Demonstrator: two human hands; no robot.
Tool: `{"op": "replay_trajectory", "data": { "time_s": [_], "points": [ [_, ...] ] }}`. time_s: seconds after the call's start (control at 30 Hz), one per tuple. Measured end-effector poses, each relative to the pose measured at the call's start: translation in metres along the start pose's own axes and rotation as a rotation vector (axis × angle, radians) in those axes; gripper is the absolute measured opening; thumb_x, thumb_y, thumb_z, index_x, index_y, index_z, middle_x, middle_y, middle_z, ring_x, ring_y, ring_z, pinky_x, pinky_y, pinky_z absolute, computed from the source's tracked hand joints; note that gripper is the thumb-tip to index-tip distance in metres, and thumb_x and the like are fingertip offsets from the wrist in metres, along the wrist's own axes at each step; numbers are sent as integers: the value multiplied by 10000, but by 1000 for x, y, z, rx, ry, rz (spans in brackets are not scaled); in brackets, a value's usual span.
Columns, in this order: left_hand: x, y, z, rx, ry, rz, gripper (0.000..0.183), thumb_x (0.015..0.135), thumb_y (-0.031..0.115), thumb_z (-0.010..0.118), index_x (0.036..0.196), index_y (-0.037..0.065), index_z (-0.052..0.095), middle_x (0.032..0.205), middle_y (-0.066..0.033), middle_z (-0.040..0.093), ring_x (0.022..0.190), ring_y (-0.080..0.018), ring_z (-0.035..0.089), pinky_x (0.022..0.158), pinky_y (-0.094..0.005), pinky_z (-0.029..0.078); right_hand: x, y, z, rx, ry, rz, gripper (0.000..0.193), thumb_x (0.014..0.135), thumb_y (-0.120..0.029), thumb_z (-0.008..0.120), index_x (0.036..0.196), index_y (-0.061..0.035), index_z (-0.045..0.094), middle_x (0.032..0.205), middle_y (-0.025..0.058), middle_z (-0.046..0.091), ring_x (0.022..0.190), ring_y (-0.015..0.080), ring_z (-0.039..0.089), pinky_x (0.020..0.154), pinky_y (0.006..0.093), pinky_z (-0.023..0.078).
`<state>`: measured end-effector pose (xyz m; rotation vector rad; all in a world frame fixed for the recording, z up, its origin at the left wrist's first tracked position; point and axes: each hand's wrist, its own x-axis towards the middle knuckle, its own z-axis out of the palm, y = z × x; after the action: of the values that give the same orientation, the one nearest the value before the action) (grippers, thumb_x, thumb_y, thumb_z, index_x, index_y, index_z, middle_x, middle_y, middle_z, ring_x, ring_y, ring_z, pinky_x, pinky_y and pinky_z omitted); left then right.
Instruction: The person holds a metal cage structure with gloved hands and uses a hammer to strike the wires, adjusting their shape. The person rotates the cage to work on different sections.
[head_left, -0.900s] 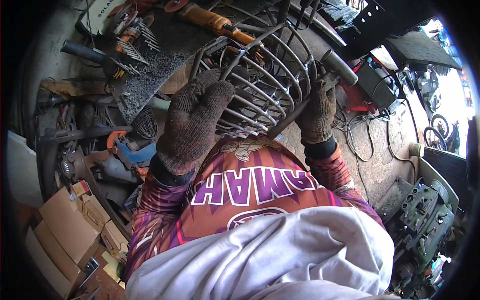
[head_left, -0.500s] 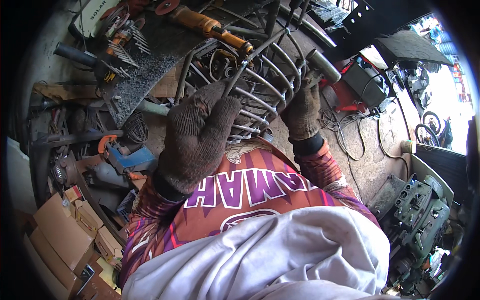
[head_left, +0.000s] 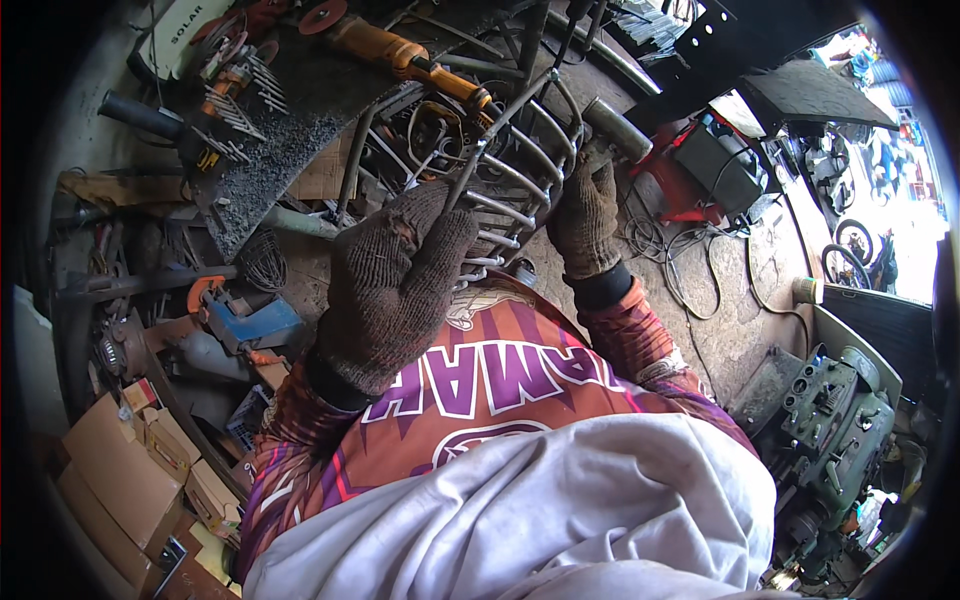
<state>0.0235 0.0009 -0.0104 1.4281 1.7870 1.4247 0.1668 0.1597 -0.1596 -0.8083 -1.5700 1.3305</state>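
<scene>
A welded frame of curved metal rods (head_left: 517, 168) stands in front of my body. My left hand (head_left: 400, 285), in a dark knitted work glove, is closed around a rod at the frame's near left side. Gloved in the same way, my right hand (head_left: 586, 222) is closed just right of the frame. From its top juts a thick metal cylinder (head_left: 618, 130), which looks like the head of a hammer; the handle is hidden inside the glove.
An orange angle grinder (head_left: 400, 55) lies on the dark metal table (head_left: 225, 215) with cut rods and filings. Cables (head_left: 700, 280) trail over the floor by a red-and-grey machine (head_left: 710, 165). Cardboard boxes (head_left: 120, 465) sit at left, a green machine (head_left: 840, 425) at right.
My right hand and the metal cylinder have shifted left, closer to the frame. The whole view has also moved slightly. My left hand keeps its grip on the rod.
</scene>
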Motion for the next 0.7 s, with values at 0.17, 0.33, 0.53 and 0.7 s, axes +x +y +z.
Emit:
{"op": "replay_trajectory", "data": {
  "time_s": [0.17, 0.33, 0.53, 0.7],
  "points": [
    [2, -3, -3, -95, -25, -177, 204, 941, 108, 553, 1059, -42, 625, 843, -124, 675, 735, -174, 660, 661, -293, 514, 6, -18, 8, 104, 55, -1, 357, 991, -210, 512, 1299, -33, 476, 1123, 56, 582, 963, 102, 556, 801, 254, 464],
    [7, -20, -13, 99, 142, -143, 198, 929, 132, 598, 1035, -29, 642, 848, -168, 677, 727, -249, 670, 651, -330, 512, 1, -28, 9, 163, 118, -110, 372, 956, -105, 520, 1310, 0, 473, 1062, 67, 603, 895, 106, 571, 761, 258, 472],
    [12, -31, -25, 359, 119, 13, 166, 920, 118, 599, 988, -23, 651, 829, -174, 671, 714, -299, 677, 624, -344, 517, -12, -89, 2, -307, -282, -63, 491, 829, -159, 655, 1290, -71, 510, 973, 147, 676, 848, 270, 680, 713, 367, 543],
    [15, -39, -32, 473, 138, 174, 153, 919, 130, 599, 960, -4, 662, 777, -168, 664, 690, -317, 673, 583, -361, 503, -6, -110, 15, -491, -487, 17, 487, 831, -78, 575, 1308, -22, 491, 1159, 132, 622, 948, 217, 641, 777, 335, 511]
  ]
}}
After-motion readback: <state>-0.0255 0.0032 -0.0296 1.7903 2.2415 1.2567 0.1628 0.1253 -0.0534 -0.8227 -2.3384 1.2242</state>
